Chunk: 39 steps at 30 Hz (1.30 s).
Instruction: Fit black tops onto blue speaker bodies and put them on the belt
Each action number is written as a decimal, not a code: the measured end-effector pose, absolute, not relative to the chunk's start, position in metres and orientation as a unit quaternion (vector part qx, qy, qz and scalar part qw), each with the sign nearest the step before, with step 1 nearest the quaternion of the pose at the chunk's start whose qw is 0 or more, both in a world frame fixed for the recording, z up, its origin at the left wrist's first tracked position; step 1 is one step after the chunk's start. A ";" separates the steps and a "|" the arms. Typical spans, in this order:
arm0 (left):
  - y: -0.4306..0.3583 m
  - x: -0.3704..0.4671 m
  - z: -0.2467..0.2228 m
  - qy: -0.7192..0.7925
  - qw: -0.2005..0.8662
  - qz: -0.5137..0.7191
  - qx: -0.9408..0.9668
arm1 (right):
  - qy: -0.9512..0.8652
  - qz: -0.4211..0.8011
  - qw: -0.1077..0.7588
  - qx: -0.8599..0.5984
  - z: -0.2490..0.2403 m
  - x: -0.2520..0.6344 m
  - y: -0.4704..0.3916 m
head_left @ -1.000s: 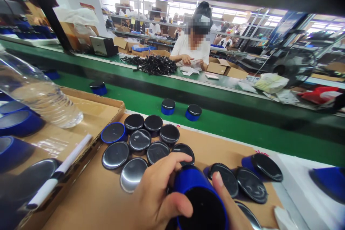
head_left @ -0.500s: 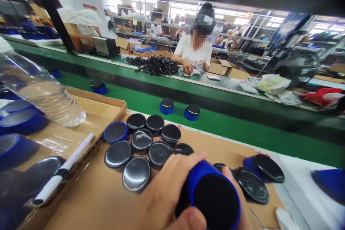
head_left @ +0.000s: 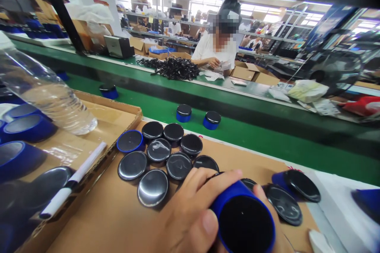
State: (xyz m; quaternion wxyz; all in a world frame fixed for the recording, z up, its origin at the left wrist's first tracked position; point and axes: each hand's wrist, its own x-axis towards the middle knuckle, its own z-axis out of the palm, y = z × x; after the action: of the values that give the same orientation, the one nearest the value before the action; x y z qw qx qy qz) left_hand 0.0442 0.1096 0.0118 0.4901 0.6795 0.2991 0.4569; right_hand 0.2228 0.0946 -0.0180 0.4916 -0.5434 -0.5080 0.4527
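Presently, blue cylinder [head_left: 246, 223]: we find it at the lower right of centre, tilted, its smooth blue wall ending in a thin round rim about a dark, matt-looking black face turned towards us.
Left hand [head_left: 190, 213]: closed on the blue cylinder, fingers laid across its upper side, thumb bent at its near left edge.
Right hand [head_left: 270, 209]: holding the blue cylinder from the right; we cannot see most of its fingers.
Black-topped discs [head_left: 152, 187]: glossy, round, closely grouped on smooth brown cardboard [head_left: 103, 209], left of and beyond the hands.
Blue-rimmed disc [head_left: 130, 141]: dark-faced, at the left edge of that group.
Tilted pieces [head_left: 285, 204]: shiny black faces, lying right of the hands.
Green belt [head_left: 154, 106]: flat, bearing short upright drums [head_left: 211, 120] with blue sides and black tops.
Carton [head_left: 126, 116]: corrugated edge, at left; we note a clear ribbed bottle [head_left: 59, 99] leaning over it and a white marker [head_left: 73, 180] along its side.
Far counter: we record a tangled, glossy black heap [head_left: 175, 68] beside a person in white [head_left: 216, 47].
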 end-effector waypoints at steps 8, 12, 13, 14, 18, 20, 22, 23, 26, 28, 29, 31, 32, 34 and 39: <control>0.112 0.043 0.004 0.294 0.525 0.402 0.690 | -0.506 0.425 0.511 -0.549 -0.035 0.227 0.101; 0.110 0.045 0.000 0.290 0.513 0.426 0.686 | -0.498 0.407 0.508 -0.573 -0.061 0.241 0.101; 0.110 0.045 -0.001 0.290 0.515 0.430 0.683 | -0.495 0.398 0.506 -0.584 -0.067 0.246 0.100; 0.109 0.046 -0.001 0.288 0.516 0.434 0.679 | -0.491 0.393 0.501 -0.594 -0.072 0.252 0.098; 0.106 0.047 0.003 0.308 0.493 0.446 0.680 | -0.472 0.424 0.474 -0.610 -0.080 0.273 0.093; 0.105 0.046 0.006 0.323 0.480 0.445 0.684 | -0.466 0.447 0.460 -0.609 -0.082 0.278 0.092; 0.105 0.045 0.008 0.323 0.481 0.440 0.686 | -0.463 0.455 0.457 -0.608 -0.086 0.281 0.091; 0.106 0.045 0.008 0.321 0.487 0.433 0.687 | -0.461 0.457 0.458 -0.607 -0.088 0.283 0.091; 0.108 0.044 0.007 0.316 0.513 0.403 0.689 | -0.447 0.475 0.462 -0.601 -0.096 0.285 0.092; 0.109 0.045 0.006 0.318 0.516 0.400 0.687 | -0.426 0.502 0.457 -0.598 -0.098 0.284 0.093; 0.109 0.046 0.006 0.318 0.512 0.409 0.685 | -0.415 0.507 0.459 -0.600 -0.098 0.283 0.093; 0.110 0.047 0.006 0.315 0.508 0.432 0.675 | -0.396 0.498 0.471 -0.612 -0.098 0.280 0.093; 0.110 0.048 0.006 0.313 0.509 0.441 0.670 | -0.389 0.489 0.477 -0.619 -0.097 0.278 0.092; 0.110 0.049 0.006 0.311 0.514 0.447 0.662 | -0.377 0.478 0.483 -0.629 -0.095 0.274 0.091; 0.110 0.045 0.009 0.315 0.507 0.447 0.666 | -0.350 0.489 0.493 -0.629 -0.089 0.269 0.094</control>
State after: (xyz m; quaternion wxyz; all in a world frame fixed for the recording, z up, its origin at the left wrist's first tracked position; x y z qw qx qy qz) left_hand 0.0455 0.1098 0.0091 0.5075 0.6657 0.3149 0.4474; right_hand 0.2693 0.0940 -0.0893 0.4929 -0.6288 -0.3497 0.4893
